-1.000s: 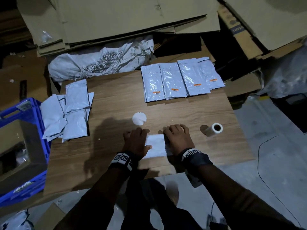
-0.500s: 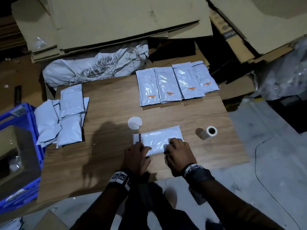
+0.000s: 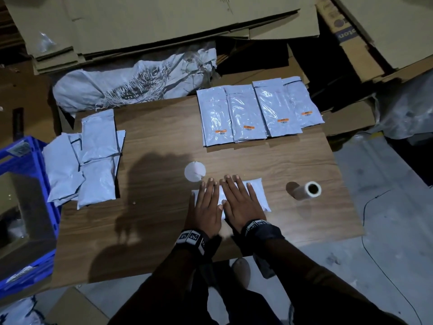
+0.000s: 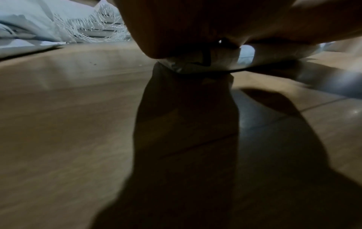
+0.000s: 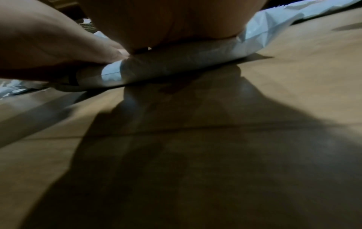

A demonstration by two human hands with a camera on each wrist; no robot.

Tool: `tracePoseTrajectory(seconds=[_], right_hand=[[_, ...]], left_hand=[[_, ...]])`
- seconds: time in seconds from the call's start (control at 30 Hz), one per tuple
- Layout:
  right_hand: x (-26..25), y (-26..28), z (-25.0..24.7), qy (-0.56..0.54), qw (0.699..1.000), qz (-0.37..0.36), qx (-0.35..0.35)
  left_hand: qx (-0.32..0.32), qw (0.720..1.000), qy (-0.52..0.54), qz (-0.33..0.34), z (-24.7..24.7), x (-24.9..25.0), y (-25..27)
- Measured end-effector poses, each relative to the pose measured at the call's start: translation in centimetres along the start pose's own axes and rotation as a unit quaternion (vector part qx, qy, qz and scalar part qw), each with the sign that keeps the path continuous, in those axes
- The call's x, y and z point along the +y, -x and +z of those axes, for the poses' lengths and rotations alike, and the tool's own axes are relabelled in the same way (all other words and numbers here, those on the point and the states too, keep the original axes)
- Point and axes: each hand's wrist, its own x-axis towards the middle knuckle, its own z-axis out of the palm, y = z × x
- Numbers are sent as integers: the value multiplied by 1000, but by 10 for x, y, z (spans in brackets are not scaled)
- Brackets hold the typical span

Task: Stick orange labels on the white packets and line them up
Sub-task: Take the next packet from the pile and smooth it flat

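Dimly lit, a wood-grain table [image 3: 150,141] amid flattened cardboard [image 3: 164,24], blue crate [image 3: 25,160] beside it; white packet [image 3: 256,195] near the front edge, long axis running left to right; left hand [image 3: 206,207] and right hand [image 3: 241,202] flat, fingers straight, pressing it

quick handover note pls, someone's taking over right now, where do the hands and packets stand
Left hand and right hand: both flat, fingers straight, pressing one white packet down on the wooden board near the front edge.
Done: four labelled packets lined up at the back right, each with an orange label.
Left: the pressed packet shows no label where visible; the unlabelled pile waits at the left.
The roll lies to the right, a white paper disc just behind the hands.
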Motion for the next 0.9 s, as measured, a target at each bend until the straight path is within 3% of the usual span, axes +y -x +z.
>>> tracePoseTrajectory(seconds=[0.23,0.43,0.63,0.8,0.9], right_hand=[[11,-2,1,-11,1000,-6,-4],[41,2,-13,-32,998,56,-25],[59,16,-23,-10,997,58,-52],[59,48,-31,5,999,47,-20],[55,62,-34,25,997,67,-22]], left_hand=[[-14,1000,-3,20,0,-7,-1],[-10,999,-26,15,-1,-6,-1],[-12,998,-53,11,-9,-2,1],[-59,998,-18,4,-24,-5,-2],[-39,999,22,19,-32,-6,10]])
